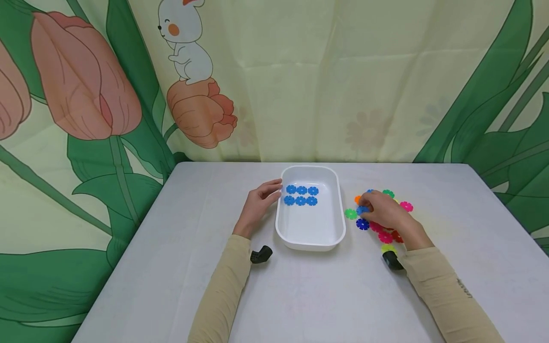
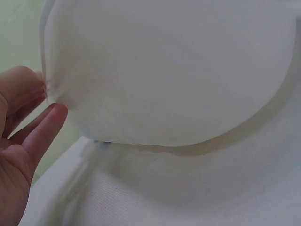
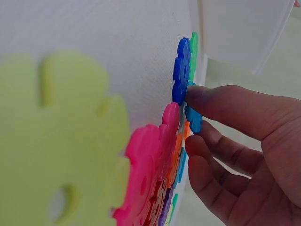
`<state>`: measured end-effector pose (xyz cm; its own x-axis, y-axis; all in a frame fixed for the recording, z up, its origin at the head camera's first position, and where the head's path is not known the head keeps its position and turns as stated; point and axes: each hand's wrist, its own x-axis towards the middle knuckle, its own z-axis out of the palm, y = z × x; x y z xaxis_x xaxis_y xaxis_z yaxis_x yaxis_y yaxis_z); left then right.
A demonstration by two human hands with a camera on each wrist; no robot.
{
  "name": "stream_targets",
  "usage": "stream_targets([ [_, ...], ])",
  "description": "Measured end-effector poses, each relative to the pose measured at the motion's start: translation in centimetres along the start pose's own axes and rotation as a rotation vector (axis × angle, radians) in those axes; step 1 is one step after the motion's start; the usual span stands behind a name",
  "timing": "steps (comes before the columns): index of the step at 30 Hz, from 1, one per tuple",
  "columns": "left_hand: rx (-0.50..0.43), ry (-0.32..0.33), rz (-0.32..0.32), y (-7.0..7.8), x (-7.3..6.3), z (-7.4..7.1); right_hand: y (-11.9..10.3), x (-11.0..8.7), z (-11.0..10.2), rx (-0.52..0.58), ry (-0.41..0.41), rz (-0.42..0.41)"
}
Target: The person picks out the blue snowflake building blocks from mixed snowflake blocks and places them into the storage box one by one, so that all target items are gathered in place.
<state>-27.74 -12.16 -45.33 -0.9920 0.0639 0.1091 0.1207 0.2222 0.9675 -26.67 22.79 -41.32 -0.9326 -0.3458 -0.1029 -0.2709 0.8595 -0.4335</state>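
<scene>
A white tray (image 1: 310,232) holds several blue flower-shaped plastic discs (image 1: 302,190), laid flat in two rows of three near its far left. My left hand (image 1: 256,208) rests against the tray's left side, fingertips at the rim; in the left wrist view the thumb (image 2: 49,127) touches the outer wall with fingers extended. To the right of the tray, my right hand (image 1: 383,209) pinches a light blue flower disc (image 3: 193,117) between thumb and fingers, at a loose cluster of coloured discs. A dark blue disc (image 1: 362,224) and a green disc (image 1: 350,214) lie beside it.
Pink (image 1: 406,206), red, orange and yellow discs (image 1: 388,248) lie around and under the right hand. The white-covered table (image 1: 206,200) meets a printed curtain (image 1: 291,95) at its back edge. Black wrist devices (image 1: 261,255) sit by both sleeves.
</scene>
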Motion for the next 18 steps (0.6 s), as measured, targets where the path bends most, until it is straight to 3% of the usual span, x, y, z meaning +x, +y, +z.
stream_targets([
  [18, 0.002, -0.002, -0.005, 0.01, 0.0, -0.01, -0.02, -0.14, -0.18, -0.041, -0.008, -0.008],
])
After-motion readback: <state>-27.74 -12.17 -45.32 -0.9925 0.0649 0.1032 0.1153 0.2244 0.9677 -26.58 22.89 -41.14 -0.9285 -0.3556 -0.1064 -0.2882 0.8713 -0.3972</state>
